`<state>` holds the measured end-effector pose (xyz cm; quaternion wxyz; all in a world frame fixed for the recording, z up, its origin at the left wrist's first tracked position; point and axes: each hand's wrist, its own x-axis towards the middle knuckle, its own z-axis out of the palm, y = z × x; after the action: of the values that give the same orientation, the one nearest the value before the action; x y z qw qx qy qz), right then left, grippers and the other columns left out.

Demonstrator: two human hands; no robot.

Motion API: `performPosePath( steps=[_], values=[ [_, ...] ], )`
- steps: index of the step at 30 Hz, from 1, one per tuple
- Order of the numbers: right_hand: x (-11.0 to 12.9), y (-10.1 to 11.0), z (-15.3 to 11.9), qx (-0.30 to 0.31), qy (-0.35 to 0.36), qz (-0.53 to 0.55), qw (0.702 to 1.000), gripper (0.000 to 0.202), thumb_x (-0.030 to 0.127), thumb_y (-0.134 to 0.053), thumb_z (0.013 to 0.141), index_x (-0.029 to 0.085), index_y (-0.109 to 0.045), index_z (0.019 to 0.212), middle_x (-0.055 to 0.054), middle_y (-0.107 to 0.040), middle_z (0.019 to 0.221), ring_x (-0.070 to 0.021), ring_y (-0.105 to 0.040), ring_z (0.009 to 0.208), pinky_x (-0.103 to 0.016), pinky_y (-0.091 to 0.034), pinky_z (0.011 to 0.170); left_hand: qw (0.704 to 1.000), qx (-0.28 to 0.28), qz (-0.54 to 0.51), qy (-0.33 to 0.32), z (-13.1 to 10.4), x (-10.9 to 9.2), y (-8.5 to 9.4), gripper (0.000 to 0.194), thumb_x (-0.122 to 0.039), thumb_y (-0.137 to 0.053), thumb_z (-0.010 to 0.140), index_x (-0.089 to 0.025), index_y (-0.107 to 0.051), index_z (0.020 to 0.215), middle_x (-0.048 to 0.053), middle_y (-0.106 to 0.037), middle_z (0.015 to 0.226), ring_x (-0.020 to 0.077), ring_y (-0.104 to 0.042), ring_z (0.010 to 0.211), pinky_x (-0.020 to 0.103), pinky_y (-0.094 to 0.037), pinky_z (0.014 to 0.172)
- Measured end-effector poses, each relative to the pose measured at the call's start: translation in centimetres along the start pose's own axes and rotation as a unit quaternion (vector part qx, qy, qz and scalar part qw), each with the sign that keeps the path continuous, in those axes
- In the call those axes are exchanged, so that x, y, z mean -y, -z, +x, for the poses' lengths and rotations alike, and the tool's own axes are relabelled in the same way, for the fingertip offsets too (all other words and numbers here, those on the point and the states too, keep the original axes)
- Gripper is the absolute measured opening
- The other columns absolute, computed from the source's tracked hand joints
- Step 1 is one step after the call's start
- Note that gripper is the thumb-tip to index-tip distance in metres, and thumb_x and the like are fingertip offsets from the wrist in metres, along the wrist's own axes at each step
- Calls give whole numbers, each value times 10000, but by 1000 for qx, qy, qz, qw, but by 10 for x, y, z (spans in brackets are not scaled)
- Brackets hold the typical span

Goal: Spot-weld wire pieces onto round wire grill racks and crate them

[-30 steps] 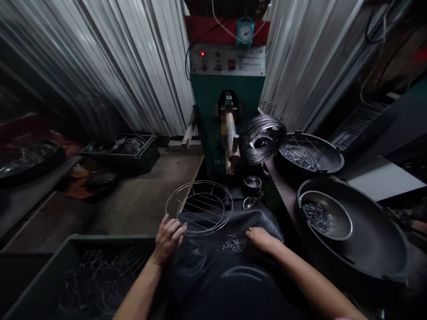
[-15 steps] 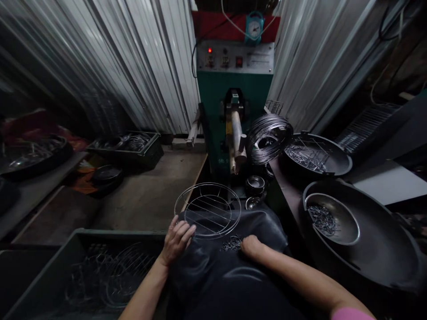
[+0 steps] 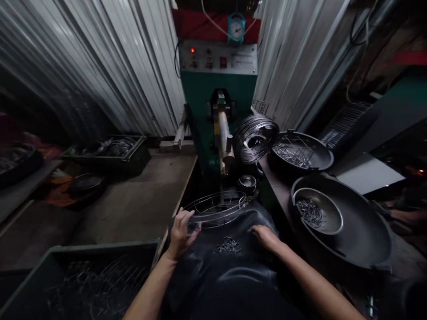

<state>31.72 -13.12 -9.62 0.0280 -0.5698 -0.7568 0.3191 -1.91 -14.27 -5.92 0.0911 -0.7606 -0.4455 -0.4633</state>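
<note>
My left hand (image 3: 183, 233) is closed on the near left rim of a round wire rack (image 3: 213, 221). The rack has two rings joined by short uprights, with straight bars across. It is tilted above the dark apron (image 3: 230, 275) on my lap. On the apron lies a small pile of short bent wire pieces (image 3: 228, 244). To the right of that pile my right hand (image 3: 266, 238) is pinched. A small dark tip, apparently one short wire piece, shows at its fingertips. Beyond the rack, the machine's metal arm and electrode (image 3: 225, 151) point toward me.
A green crate (image 3: 106, 245) of wire parts stands at lower left. On the right, a bowl (image 3: 333, 209) of short wires sits in a large black pan (image 3: 370, 231). A wire coil (image 3: 255, 138) hangs beside the machine (image 3: 218, 82). Part of another person (image 3: 407, 215) shows at far right.
The rack has tipped to a flatter angle to my view. My right hand has left the wire pile and moved up and right. The whole view has shifted slightly right.
</note>
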Motion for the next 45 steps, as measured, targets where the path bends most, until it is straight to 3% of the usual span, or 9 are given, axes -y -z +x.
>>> performPosePath(
  steps=[4,7,12,15,19,25,32,36,45],
  values=[
    [-3,1,-1,-55,-17,139,989,235,203,-456,802,166,-658,918,-84,-677,935,-220,-614,897,-305,-446,809,999,-3,-16,-35,22,-4,-11,576,-177,-572,775,-200,-345,1303,85,-525,1015,218,-542,979,511,-429,957],
    [-11,-2,-3,-99,-83,293,947,233,318,-497,778,165,-651,862,-38,-645,765,-173,-600,713,-264,-459,641,998,1,-23,-56,33,1,-23,517,-142,-565,755,-199,-392,1239,72,-526,1005,207,-537,973,521,-379,1000],
    [-22,-12,-7,-133,-166,491,845,341,427,-581,692,171,-594,917,48,-508,587,-70,-422,411,-171,-260,368,996,-6,-32,83,48,15,-47,478,-165,-598,669,-170,-455,1125,81,-533,989,238,-548,951,440,-470,883],
    [-22,-13,-5,-156,-152,537,815,278,391,-612,667,165,-581,826,33,-527,594,-66,-422,406,-163,-258,353,986,20,-38,159,55,28,-57,519,-176,-604,628,-161,-462,1127,93,-537,1016,255,-555,954,419,-486,835],
    [-19,-6,-3,-154,-142,580,787,228,330,-641,640,146,-607,771,-28,-594,655,-85,-469,445,-182,-313,367,982,39,-47,179,60,43,-65,523,-188,-604,627,-159,-469,1131,100,-540,1038,266,-547,992,437,-465,867],
    [-14,2,-6,-245,-110,571,776,319,388,-669,643,130,-633,828,-45,-618,695,-117,-546,541,-215,-432,460,985,35,-47,162,58,47,-66,549,-274,-635,683,-150,-443,1182,102,-535,1037,237,-547,950,392,-477,835],
    [-14,-4,-3,-229,-120,538,802,345,436,-667,603,134,-605,758,-24,-598,638,-118,-538,495,-218,-421,428,985,6,-46,168,39,53,-78,521,-315,-630,689,-135,-456,1146,114,-536,1006,247,-556,917,418,-480,820],
    [-15,-5,-2,-232,-121,546,796,353,445,-662,596,132,-596,747,-27,-595,632,-115,-532,482,-219,-417,421,952,4,-106,288,36,46,-80,574,-390,-645,665,-149,-467,1155,105,-535,987,241,-568,860,404,-509,732],
    [-16,-6,-5,-243,-114,562,782,409,482,-678,613,127,-618,808,-45,-617,673,-133,-564,524,-237,-444,454,801,8,-306,514,76,22,-67,724,-445,-685,606,-147,-437,1217,51,-551,887,193,-571,810,266,-498,553]
  ],
)
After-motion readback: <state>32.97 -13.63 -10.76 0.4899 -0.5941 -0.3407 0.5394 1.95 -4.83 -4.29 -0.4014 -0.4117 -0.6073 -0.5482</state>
